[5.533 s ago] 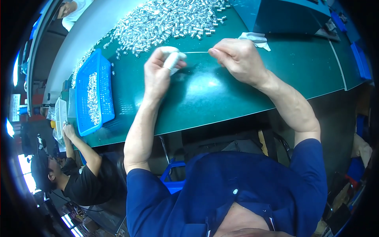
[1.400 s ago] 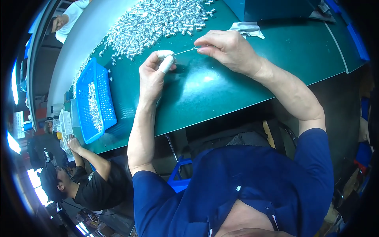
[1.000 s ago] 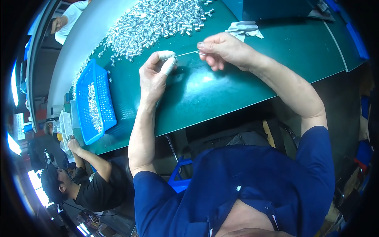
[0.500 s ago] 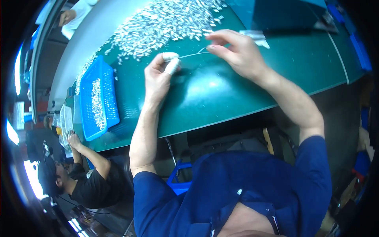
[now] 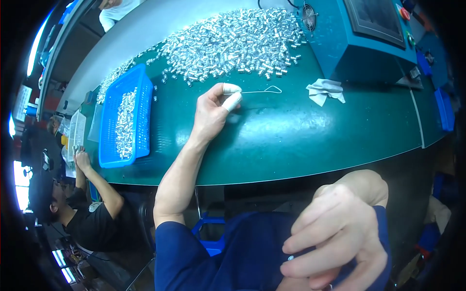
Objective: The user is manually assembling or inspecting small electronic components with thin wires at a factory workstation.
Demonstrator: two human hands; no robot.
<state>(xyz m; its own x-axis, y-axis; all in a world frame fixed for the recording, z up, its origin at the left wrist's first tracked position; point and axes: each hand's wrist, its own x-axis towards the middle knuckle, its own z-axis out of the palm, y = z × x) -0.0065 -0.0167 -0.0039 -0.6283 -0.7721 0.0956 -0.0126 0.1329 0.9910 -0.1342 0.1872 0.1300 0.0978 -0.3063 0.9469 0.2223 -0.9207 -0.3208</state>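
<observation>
My left hand (image 5: 213,111) rests on the green table (image 5: 291,140), thumb and forefinger in white finger cots. It pinches one end of a thin bent wire (image 5: 264,90) that lies out to the right on the table. My right hand (image 5: 340,237) is raised close to the camera at the lower right, off the table, fingers curled loosely; nothing shows in it. A big heap of small silver metal parts (image 5: 233,41) lies just beyond my left hand.
A blue plastic basket (image 5: 124,116) with several silver parts stands at the left. A crumpled white cloth (image 5: 326,91) lies at the right, beside a blue machine housing (image 5: 369,34). Another person in black (image 5: 92,213) sits at the lower left.
My right hand has let go of the wire and pulled back from the table up toward the camera. My left hand still holds the wire in place.
</observation>
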